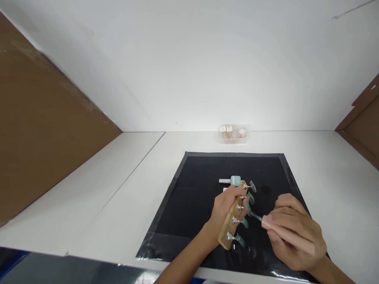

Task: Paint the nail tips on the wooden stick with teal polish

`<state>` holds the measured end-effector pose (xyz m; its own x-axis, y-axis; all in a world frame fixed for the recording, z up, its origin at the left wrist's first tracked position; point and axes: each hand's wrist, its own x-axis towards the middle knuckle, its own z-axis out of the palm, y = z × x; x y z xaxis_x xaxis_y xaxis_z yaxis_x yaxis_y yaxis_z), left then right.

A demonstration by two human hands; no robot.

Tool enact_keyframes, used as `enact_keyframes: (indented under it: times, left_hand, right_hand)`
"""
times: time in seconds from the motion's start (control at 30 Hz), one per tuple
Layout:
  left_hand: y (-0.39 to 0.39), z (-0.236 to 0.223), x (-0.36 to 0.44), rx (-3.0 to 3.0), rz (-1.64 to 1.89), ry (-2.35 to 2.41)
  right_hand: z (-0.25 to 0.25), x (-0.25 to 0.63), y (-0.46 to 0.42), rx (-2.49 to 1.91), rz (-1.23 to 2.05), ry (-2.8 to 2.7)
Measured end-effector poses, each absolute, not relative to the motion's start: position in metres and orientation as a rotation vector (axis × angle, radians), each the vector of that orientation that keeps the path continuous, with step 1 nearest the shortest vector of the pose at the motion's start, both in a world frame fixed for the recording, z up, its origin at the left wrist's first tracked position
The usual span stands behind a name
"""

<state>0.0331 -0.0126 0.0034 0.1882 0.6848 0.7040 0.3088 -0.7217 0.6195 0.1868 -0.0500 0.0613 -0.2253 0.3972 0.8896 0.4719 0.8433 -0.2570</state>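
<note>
My left hand (225, 205) is closed around a wooden nail display stand (227, 230), tilted off the mat. Several metal posts along it carry teal false nails (245, 223), which point to the right. Between the thumb and fingers of my right hand (296, 232) is a nail polish brush (288, 236) with a long pale pink handle. Its tip meets, or nearly meets, the middle false nail. Just beyond the stand lies a teal nail polish bottle (235, 180) with a silvery cap. A small white object (225, 189) is mostly hidden behind my left hand.
A black mat (192, 205) with taped edges covers part of the white table (118, 189). By the back wall stands a clear plastic tray (233, 141) holding white-bodied bottles with pink handles. Brown panels (44, 118) flank both sides.
</note>
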Motion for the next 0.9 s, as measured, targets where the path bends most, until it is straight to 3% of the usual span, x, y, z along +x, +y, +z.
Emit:
enact_keyframes:
  times: [0.3,0.57,0.9]
  left_hand:
    - [-0.0124,0.0007,0.0318,2.214,1.519,0.929]
    - [-0.0102,0.0011,0.0325,2.224,1.602,0.963]
    - [-0.0136,0.0099,0.0327,2.28,1.545,0.956]
  right_hand:
    - [0.0596,0.187,-0.0506,-0.72,0.034,-1.839]
    - [0.0584,0.1876,-0.0513,-0.657,-0.089,-1.851]
    - [0.0607,0.1902,-0.0517,-0.717,0.062,-1.856]
